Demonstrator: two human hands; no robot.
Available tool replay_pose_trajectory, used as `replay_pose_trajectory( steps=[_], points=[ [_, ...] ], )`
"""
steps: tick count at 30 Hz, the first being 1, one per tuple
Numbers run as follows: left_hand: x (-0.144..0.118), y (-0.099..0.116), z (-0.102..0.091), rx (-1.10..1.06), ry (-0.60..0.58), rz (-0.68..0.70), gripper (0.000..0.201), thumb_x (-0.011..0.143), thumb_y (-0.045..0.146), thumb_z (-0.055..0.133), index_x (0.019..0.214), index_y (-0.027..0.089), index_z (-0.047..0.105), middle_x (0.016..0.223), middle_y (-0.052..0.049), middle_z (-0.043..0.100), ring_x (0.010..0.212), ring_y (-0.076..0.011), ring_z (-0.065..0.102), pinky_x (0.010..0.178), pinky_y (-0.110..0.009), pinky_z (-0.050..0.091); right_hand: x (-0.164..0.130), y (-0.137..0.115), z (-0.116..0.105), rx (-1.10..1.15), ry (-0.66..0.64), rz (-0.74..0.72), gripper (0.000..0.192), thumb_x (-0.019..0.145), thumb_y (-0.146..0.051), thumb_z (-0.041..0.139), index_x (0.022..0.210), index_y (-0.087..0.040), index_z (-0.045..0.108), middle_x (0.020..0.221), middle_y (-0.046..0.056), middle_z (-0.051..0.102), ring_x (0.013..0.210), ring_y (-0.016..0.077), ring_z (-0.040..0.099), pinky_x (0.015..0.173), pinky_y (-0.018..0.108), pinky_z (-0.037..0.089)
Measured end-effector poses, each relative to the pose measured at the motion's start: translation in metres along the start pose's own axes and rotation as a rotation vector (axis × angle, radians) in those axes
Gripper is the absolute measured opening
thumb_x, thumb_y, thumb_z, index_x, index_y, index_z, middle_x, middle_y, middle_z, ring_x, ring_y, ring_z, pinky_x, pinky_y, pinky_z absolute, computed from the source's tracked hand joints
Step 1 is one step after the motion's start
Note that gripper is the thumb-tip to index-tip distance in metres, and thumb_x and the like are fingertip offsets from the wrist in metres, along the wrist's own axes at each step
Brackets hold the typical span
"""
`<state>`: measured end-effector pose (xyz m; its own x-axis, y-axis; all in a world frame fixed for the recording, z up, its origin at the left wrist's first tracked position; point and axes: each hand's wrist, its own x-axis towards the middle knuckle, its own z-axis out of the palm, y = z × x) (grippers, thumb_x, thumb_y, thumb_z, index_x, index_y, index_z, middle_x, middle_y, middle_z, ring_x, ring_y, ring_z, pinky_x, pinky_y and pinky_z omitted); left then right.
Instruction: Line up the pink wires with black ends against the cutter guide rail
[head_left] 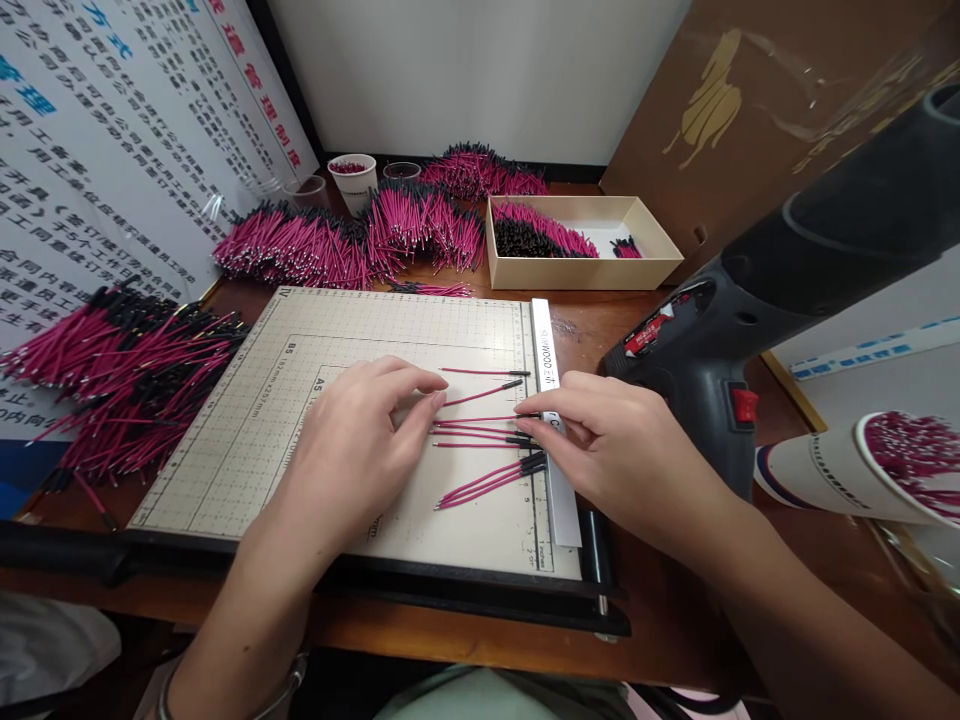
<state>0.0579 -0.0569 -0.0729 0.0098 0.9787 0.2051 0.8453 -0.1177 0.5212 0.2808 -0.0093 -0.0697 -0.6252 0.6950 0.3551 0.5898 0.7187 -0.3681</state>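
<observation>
Left hand (360, 440): fingers (420, 395) curled together, tips pressing the left ends of the thin magenta wires (480, 432) flat on the gridded cutting mat (247, 440); right hand (615, 450): fingertips drawn together at the wires' black-sleeved right ends (529, 440), against the white ruler strip (551, 470) at the mat's 3 o'clock edge; whether they pinch a sleeve or only touch it, cannot tell. Wires lie roughly parallel, some fanned, at mat centre between both hands. Judgement: each wire very light, slender, springy rather than limp, smooth insulation likely slippery; best gripped at the thicker black sleeve, or pinned flat by a fingertip. Outward: matte cream mat, printed grid; brown wooden worktop (652, 620); loose heaps of identical wires at 9 o'clock (120, 370) and 11–12 o'clock (345, 240); shallow cardboard box (645, 265) at 1 o'clock; paper cup (354, 178) at 12; dark plastic heat gun (750, 330) at 3 o'clock; tipped paper cup (825, 470) beyond it.
</observation>
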Motion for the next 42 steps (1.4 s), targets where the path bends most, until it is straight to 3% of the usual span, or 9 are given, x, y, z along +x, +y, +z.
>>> replay_pose_trajectory(
  steps=[6,13,15,19,25,35,42],
  points=[
    [0.009,0.008,0.001,0.120,-0.082,-0.040,0.013,0.092,0.026,0.063,0.090,0.023,0.075,0.097,-0.003,0.075,0.094,-0.0263,0.066,0.082,-0.039,0.047,-0.001,-0.001,-0.001,-0.010,-0.001,0.012,0.007,0.082,-0.009,0.076,0.086,-0.015,0.078,0.059,-0.004,0.052,0.050,0.0096,0.046,0.054,0.025,0.038],
    [0.013,0.013,0.002,0.127,-0.137,-0.045,0.014,0.093,0.026,0.063,0.084,0.022,0.073,0.093,-0.001,0.071,0.093,-0.0240,0.064,0.078,-0.037,0.044,0.001,-0.001,0.000,-0.007,-0.011,0.018,0.008,0.081,-0.007,0.076,0.078,-0.015,0.076,0.059,-0.003,0.052,0.050,0.0098,0.046,0.051,0.025,0.037],
    [0.012,0.011,0.002,0.107,-0.123,-0.014,0.014,0.094,0.026,0.062,0.084,0.021,0.072,0.094,-0.001,0.070,0.094,-0.0240,0.063,0.080,-0.037,0.043,0.001,-0.002,0.000,0.003,0.017,0.016,0.007,0.082,-0.008,0.075,0.086,-0.013,0.077,0.057,-0.004,0.047,0.048,0.0099,0.044,0.050,0.025,0.037],
    [0.008,0.009,0.000,0.030,-0.066,0.091,0.014,0.095,0.023,0.059,0.087,0.021,0.070,0.095,-0.002,0.070,0.094,-0.0227,0.061,0.081,-0.036,0.043,0.000,-0.005,-0.001,0.017,0.106,0.020,0.025,0.084,-0.007,0.073,0.108,-0.007,0.074,0.054,-0.008,0.037,0.047,0.0104,0.040,0.050,0.025,0.038],
    [0.004,0.008,-0.003,-0.051,-0.071,0.170,0.012,0.096,0.021,0.060,0.088,0.021,0.068,0.096,-0.001,0.069,0.092,-0.0205,0.060,0.082,-0.034,0.043,-0.001,-0.004,0.000,-0.008,0.151,-0.074,0.008,0.083,-0.006,0.074,0.083,-0.013,0.078,0.055,-0.006,0.042,0.050,0.0098,0.040,0.051,0.026,0.034],
    [0.001,0.009,-0.002,-0.090,-0.019,0.228,0.008,0.094,0.018,0.067,0.089,0.021,0.071,0.088,0.003,0.072,0.084,-0.0150,0.062,0.076,-0.028,0.042,-0.001,-0.004,-0.001,0.018,0.148,-0.084,0.010,0.086,-0.007,0.072,0.083,-0.014,0.079,0.054,-0.005,0.042,0.052,0.0102,0.039,0.053,0.027,0.033],
    [-0.001,0.013,0.000,-0.051,0.028,0.220,0.010,0.092,0.017,0.069,0.084,0.021,0.075,0.079,0.002,0.070,0.077,-0.0168,0.059,0.069,-0.029,0.041,-0.002,-0.004,0.000,0.013,0.150,-0.091,0.011,0.084,-0.005,0.073,0.082,-0.014,0.078,0.054,-0.005,0.046,0.052,0.0103,0.041,0.054,0.026,0.034]
  ],
)
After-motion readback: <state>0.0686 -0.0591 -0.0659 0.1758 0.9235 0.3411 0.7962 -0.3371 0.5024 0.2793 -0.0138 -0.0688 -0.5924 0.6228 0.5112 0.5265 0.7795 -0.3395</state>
